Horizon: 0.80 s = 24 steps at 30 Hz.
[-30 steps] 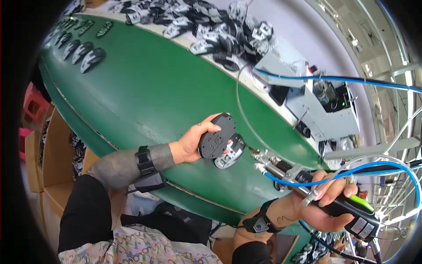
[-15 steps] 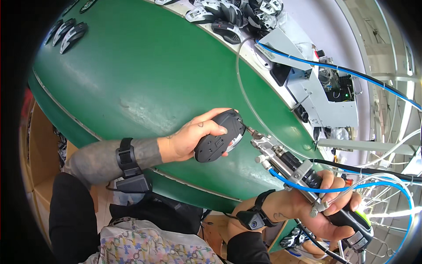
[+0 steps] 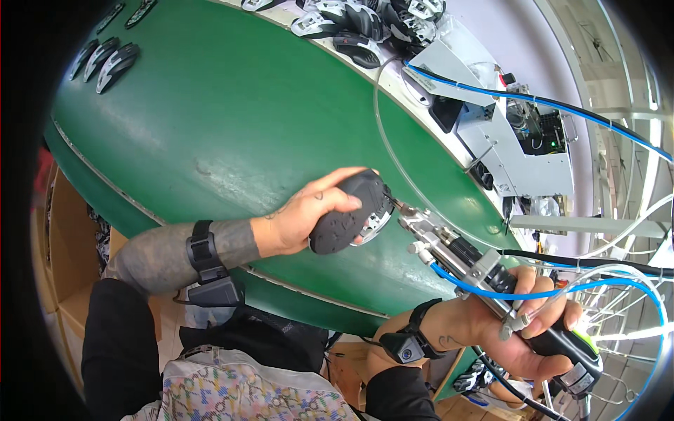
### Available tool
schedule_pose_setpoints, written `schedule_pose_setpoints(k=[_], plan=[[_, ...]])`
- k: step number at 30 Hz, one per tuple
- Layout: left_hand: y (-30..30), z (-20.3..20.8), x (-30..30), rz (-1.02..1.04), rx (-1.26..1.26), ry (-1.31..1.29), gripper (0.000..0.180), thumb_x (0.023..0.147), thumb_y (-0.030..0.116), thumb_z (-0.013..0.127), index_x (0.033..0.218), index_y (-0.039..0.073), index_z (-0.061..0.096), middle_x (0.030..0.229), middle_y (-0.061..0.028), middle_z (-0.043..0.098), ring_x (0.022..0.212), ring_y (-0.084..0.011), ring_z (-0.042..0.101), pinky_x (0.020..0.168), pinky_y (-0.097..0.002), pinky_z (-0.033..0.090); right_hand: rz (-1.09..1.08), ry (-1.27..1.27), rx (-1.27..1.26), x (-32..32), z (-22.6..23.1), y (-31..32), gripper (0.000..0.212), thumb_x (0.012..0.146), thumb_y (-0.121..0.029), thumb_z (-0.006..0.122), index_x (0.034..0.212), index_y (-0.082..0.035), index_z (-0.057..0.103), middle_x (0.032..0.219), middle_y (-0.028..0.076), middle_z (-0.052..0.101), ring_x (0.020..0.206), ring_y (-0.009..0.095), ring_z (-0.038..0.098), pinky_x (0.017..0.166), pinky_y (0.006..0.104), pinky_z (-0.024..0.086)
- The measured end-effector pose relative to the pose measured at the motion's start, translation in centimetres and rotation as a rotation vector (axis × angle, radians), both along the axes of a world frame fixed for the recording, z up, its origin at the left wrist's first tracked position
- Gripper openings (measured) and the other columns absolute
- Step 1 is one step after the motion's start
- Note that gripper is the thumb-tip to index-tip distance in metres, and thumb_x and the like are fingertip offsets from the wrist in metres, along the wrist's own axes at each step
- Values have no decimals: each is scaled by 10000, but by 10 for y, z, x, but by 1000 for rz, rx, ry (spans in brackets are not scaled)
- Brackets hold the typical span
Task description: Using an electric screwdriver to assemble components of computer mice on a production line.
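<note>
The left hand (image 3: 302,214), at the centre of the frame, grips a black mouse-shaped housing (image 3: 337,228). Its thumb presses on the housing's flat face, which is turned toward the viewer; the other fingers are mostly hidden behind. The housing is held tilted in front of the green work surface (image 3: 210,140). A black-and-white part (image 3: 375,228) shows along the housing's lower right edge; whether it is held or lying cannot be told.

The right hand (image 3: 523,337), at the lower right, has its fingers curled around a screwdriver-like power tool (image 3: 453,245) with a metal front and black handle. The tool points up and left, its tip at the housing's right end; contact cannot be confirmed. A blue tube (image 3: 484,289) runs along the tool and loops at the right of the frame.

Three curved black-and-white shells (image 3: 114,68) lie side by side at the upper left. More mouse-like pieces (image 3: 358,24) are heaped at the top centre. A pale machine housing (image 3: 526,172) stands at the upper right. A cardboard box (image 3: 77,295) sits at the lower left.
</note>
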State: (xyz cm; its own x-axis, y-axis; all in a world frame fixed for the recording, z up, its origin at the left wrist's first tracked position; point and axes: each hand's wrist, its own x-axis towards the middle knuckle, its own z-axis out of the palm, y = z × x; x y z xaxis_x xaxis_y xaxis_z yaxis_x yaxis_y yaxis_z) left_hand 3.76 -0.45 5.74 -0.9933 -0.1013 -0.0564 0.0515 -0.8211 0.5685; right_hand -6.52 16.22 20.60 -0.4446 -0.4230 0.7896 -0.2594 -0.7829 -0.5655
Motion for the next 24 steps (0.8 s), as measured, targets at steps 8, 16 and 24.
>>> schedule_pose_setpoints(k=[8,16,24], plan=[[-6,1,-5,195,179,-64,495,809,126,480,1292,73,383,1066,-121,492,848,-204,560,707,-361,536,-86,-73,-58,2,0,2,412,757,-410,626,930,-65,483,582,-16,453,564,131,474,571,261,360],[-4,3,0,118,166,82,532,806,111,451,1323,58,338,1126,-139,489,917,-221,569,746,-374,531,-102,-71,-56,4,-1,-5,412,750,-413,635,913,-67,481,582,-7,456,540,124,439,528,250,329],[-4,6,0,90,192,59,542,802,108,451,1327,51,330,1120,-145,491,872,-219,578,726,-380,533,-75,-79,-51,3,-1,-6,394,761,-413,624,889,-70,480,582,-8,454,542,127,439,530,252,333]])
